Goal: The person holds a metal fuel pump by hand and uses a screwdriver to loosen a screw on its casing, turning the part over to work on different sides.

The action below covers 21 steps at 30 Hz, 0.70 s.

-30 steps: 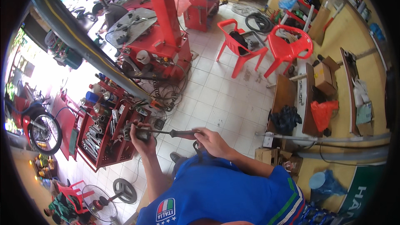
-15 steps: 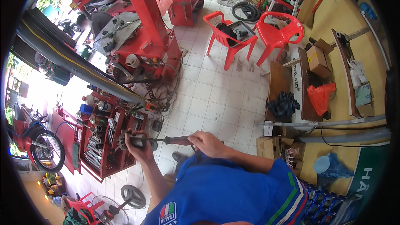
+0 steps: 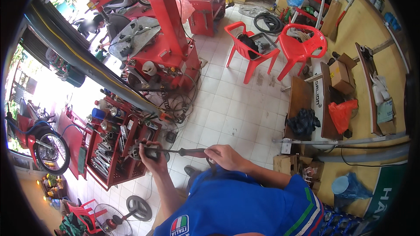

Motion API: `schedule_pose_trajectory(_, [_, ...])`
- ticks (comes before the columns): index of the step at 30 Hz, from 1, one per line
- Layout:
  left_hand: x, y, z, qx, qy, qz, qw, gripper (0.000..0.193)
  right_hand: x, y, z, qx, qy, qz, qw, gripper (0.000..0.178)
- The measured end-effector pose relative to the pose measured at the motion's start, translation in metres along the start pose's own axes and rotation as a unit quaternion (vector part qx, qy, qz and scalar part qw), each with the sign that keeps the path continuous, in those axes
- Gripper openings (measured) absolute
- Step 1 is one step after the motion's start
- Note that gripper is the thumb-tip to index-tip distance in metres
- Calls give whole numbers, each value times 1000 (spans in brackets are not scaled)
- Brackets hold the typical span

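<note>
My left hand [image 3: 153,162] is wrapped round a dark, roughly cylindrical metal part [image 3: 152,152], held in front of my body. The far-left end of this part looks uneven, and its kind is too small to make out. My right hand [image 3: 225,157] grips the end of a screwdriver [image 3: 193,152] with a dark red and black handle. Its thin shaft points left, its tip meeting the metal part or hidden against it. A small dark piece hangs below my right fingers, too unclear to name.
A red tool trolley [image 3: 114,172] with several wrenches and spray cans stands close by my left hand. Beyond it rises a red tyre-changing machine [image 3: 168,59]. Two red plastic chairs [image 3: 297,52] stand ahead on the tiled floor. A person [image 3: 114,28] crouches at the far left.
The view has shifted, so the surroundings sit slightly to the right and lower. Both hands keep their hold on the metal part and the screwdriver, which has tilted slightly.
</note>
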<state>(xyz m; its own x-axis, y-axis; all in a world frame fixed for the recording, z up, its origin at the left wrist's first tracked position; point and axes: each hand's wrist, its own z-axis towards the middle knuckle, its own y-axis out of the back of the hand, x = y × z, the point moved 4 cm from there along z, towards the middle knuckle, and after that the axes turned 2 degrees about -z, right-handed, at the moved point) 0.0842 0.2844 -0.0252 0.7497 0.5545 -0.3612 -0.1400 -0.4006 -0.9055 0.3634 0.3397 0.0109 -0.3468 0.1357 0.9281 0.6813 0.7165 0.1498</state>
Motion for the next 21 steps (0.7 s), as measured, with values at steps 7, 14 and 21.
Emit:
schedule_pose_trajectory(7, [0,-2,-1,-6,3,-3,1000,26,18,1,-5,-35,63,-6,997,33])
schedule_pose_trajectory(14, [-3,-5,-3,-5,-4,-22,1000,23,8,3,-2,25,57,20,998,36])
schedule_pose_trajectory(21, [-7,3,-1,2,-6,-5,1000,24,5,-10,2,-1,80,-15,997,43])
